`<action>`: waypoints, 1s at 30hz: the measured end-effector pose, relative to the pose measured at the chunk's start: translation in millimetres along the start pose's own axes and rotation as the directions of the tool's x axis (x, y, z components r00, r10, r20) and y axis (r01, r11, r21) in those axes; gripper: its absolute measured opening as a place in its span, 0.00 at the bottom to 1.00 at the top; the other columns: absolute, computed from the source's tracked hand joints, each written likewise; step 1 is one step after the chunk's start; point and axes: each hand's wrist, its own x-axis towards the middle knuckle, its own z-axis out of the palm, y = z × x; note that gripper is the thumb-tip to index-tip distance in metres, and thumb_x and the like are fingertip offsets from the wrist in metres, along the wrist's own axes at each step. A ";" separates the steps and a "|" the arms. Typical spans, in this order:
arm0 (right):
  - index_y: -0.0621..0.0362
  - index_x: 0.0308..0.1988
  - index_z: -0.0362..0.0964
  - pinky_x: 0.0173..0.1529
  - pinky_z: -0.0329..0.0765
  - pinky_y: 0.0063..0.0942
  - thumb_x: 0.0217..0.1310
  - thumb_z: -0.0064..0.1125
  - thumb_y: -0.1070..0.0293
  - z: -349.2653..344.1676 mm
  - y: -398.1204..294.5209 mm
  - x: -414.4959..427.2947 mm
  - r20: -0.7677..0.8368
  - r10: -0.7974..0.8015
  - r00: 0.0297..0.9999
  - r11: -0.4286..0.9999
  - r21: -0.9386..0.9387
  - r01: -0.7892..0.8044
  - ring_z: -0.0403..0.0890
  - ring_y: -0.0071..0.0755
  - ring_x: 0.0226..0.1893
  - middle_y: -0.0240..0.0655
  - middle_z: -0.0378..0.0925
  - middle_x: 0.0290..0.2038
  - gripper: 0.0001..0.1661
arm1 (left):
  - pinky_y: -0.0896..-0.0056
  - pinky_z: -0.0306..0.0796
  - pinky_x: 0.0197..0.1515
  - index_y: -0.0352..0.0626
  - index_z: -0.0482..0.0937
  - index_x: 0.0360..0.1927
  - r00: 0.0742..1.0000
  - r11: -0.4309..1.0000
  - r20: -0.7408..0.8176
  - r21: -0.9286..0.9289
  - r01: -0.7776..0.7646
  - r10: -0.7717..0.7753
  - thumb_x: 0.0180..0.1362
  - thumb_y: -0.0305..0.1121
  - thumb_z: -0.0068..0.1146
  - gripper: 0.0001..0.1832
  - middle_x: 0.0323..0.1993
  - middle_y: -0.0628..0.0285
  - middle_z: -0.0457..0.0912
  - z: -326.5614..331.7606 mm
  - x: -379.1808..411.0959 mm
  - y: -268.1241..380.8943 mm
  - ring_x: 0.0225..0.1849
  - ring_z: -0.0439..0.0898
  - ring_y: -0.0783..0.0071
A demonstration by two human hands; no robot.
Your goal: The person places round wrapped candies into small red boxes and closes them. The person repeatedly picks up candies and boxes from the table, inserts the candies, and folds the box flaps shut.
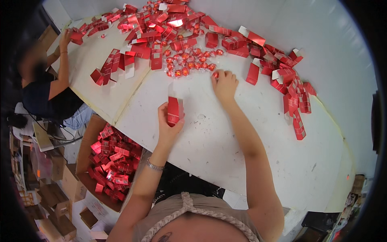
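Note:
My left hand (170, 119) grips a small red carton (174, 110), held upright with its top flap raised. Farther off, my right hand (225, 83) has its fingertips on a red foil-wrapped candy ball (215, 75) with clear twisted ends. That ball lies at the near right edge of a loose cluster of similar wrapped candies (190, 64) on the white table (205, 145). Whether my fingers have closed around the ball cannot be made out.
Red cartons are heaped at the back (163, 27) and along the right wall (290, 75). A cardboard box (83, 157) full of red cartons stands below the table's left edge. At the left, another person (51, 87) handles a red carton (76, 37). Brown boxes (54, 199) sit on the floor.

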 end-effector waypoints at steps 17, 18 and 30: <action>0.59 0.47 0.72 0.53 0.70 0.32 0.60 0.58 0.65 -161.3 -70.9 -96.7 0.095 -0.374 0.923 0.767 0.590 0.251 0.76 0.35 0.48 0.40 0.76 0.48 0.16 | 0.69 0.72 0.53 0.40 0.61 0.58 0.951 0.993 0.300 -0.055 0.100 -0.079 0.48 0.18 0.64 0.34 0.53 0.58 0.74 10.0 -33.2 1.1 0.53 0.74 0.71; 0.59 0.47 0.72 0.54 0.69 0.33 0.60 0.57 0.65 -159.4 -69.8 -101.2 0.181 -0.273 0.945 0.707 0.703 0.069 0.76 0.36 0.48 0.39 0.76 0.48 0.16 | 0.70 0.72 0.53 0.40 0.61 0.57 0.946 0.993 0.309 -0.045 0.112 -0.093 0.48 0.18 0.64 0.33 0.53 0.59 0.74 14.3 -36.8 4.6 0.53 0.74 0.72; 0.54 0.45 0.74 0.60 0.52 0.46 0.60 0.55 0.64 -174.3 -60.9 -107.3 0.108 -0.423 0.900 0.805 0.500 0.319 0.75 0.31 0.46 0.28 0.80 0.41 0.13 | 0.77 0.72 0.41 0.39 0.64 0.53 0.891 0.982 0.417 0.124 0.140 -0.180 0.48 0.23 0.64 0.29 0.39 0.65 0.74 17.8 -33.6 4.5 0.38 0.74 0.81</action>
